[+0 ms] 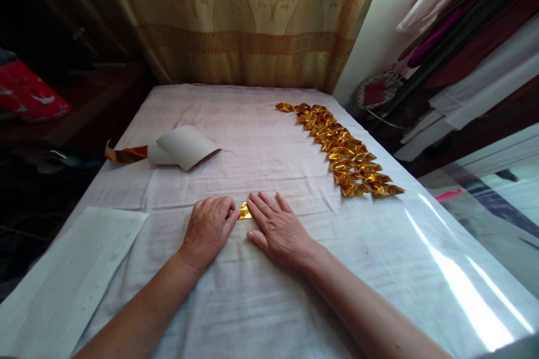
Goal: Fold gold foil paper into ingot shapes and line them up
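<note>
A small strip of gold foil paper point(245, 211) lies on the cloth-covered table point(236, 303) between my hands. My left hand point(209, 225) pinches its left end, fingers curled and thumb against the foil. Flat over the right end lies my right hand point(275, 227), fingers stretched out, pressing on the paper and hiding part of it. Toward the far right, several folded gold foil pieces point(332, 140) sit in overlapping rows.
A curled grey-white sheet point(181, 148) with an orange-gold strip point(128, 154) beside it lies at left. Nearer is a flat pale sheet point(80, 275). A patterned curtain point(248, 17) hangs behind the table; clothes point(484, 67) hang at right. A red container point(31, 92) stands far left.
</note>
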`<state>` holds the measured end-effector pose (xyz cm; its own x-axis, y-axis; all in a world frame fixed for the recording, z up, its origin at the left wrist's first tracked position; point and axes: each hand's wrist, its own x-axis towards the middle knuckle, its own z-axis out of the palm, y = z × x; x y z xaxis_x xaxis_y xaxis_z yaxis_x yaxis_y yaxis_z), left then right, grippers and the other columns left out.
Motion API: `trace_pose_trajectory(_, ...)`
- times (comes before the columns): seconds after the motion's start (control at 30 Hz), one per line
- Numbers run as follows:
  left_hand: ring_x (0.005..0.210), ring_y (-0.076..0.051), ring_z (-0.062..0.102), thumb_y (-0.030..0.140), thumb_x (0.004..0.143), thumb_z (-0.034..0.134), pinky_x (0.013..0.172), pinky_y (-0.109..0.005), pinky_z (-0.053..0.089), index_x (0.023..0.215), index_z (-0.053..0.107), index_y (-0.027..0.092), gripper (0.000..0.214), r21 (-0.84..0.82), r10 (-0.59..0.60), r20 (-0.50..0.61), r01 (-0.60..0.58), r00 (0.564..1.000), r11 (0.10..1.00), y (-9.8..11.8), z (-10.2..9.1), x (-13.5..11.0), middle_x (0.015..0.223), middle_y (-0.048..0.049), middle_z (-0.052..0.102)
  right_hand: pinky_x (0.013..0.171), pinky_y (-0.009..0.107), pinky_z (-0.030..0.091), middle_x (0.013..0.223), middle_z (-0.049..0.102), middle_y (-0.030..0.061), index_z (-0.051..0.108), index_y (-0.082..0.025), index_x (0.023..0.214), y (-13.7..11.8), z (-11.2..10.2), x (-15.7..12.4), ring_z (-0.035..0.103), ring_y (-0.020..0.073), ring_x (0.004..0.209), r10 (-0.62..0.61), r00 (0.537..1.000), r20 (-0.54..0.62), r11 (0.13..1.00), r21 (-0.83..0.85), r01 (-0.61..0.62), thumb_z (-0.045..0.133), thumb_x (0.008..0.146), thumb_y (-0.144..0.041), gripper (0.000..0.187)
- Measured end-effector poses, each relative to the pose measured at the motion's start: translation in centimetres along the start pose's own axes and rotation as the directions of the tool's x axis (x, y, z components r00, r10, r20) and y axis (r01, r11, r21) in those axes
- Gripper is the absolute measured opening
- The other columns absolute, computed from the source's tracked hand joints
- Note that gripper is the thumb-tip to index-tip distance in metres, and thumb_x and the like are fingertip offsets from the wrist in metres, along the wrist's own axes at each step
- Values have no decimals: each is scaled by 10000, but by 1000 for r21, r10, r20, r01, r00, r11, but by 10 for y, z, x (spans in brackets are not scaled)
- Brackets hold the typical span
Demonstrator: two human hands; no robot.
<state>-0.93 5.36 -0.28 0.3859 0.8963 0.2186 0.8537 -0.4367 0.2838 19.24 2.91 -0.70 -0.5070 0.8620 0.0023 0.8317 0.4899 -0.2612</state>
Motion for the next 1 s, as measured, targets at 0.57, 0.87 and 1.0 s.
trace_pose_trajectory(0.57,1428,-285,348,564,967,401,1195,-539,98,1497,386,232,625,47,331,180,-344,926,938,11,7,-16,1488,-82,501,1215,550,143,1596,280,79,316,-188,1531,23,-3,-21,222,255,1492,66,998,-9,997,-32,-67,414,990,-518,642)
trace_pose_trajectory(0.87,1430,-301,353,559,958,430,1186,-562,87,1518,341,298,625,113,282,221,-311,934,944,-20,-6,-36,1503,-59,483,1214,542,141,1595,288,74,328,-208,1529,23,-3,-22,227,254,1491,76,997,-10,997,-13,-76,419,988,-527,635)
trace_pose_trajectory(1.0,1395,-309,401,536,966,436,1177,-573,96,1458,451,291,550,122,295,187,-320,937,940,-20,-14,-35,1446,-53,551,1212,549,134,1597,281,68,341,-212,1523,22,-3,-21,220,258,1493,81,997,-6,997,-7,-81,418,990,-526,624)
